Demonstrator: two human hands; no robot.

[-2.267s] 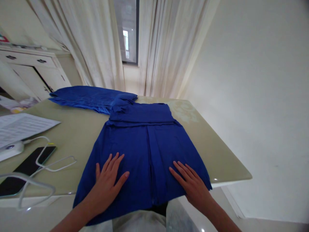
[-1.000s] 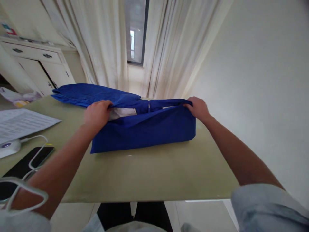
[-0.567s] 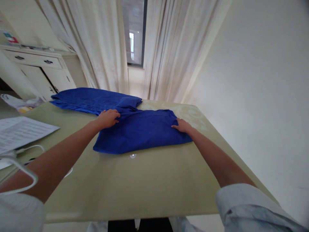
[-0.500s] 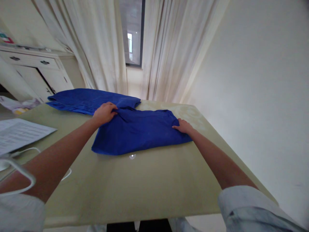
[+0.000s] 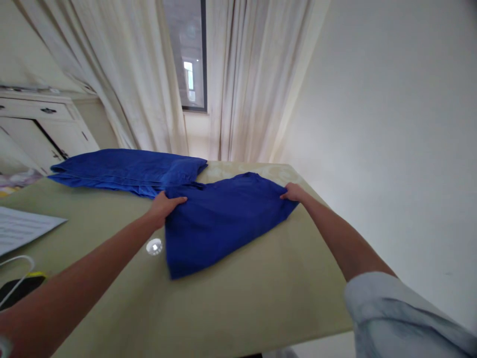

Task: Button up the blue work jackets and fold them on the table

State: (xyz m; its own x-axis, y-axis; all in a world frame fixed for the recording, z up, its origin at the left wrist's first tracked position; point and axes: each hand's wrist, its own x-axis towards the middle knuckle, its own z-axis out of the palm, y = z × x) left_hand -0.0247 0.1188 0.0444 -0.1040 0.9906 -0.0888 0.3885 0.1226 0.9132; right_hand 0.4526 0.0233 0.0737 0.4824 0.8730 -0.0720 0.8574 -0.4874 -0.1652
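Observation:
A folded piece of dark blue clothing (image 5: 223,214) stretches between my two hands over the table, its near left corner hanging toward me. My left hand (image 5: 164,206) grips its left edge, thumb on top and the other fingers underneath out of sight. At the right end, my right hand (image 5: 292,193) is closed on the cloth's edge. Behind and to the left lies a second folded blue garment (image 5: 126,169) on the table; its near right part meets or lies under the piece I hold, and I cannot tell which.
The pale green table (image 5: 253,298) has a bright reflection left of the cloth. Printed paper (image 5: 26,228), a white cable (image 5: 22,258) and a dark phone-like object (image 5: 22,291) are at the left. A white cabinet (image 5: 48,124), curtains (image 5: 130,74) and a wall (image 5: 391,124) surround the table.
The held cloth has turned, its left end now nearer me and its near left corner pulled down. My left hand has shifted from its top edge to the left edge. The view has shifted slightly.

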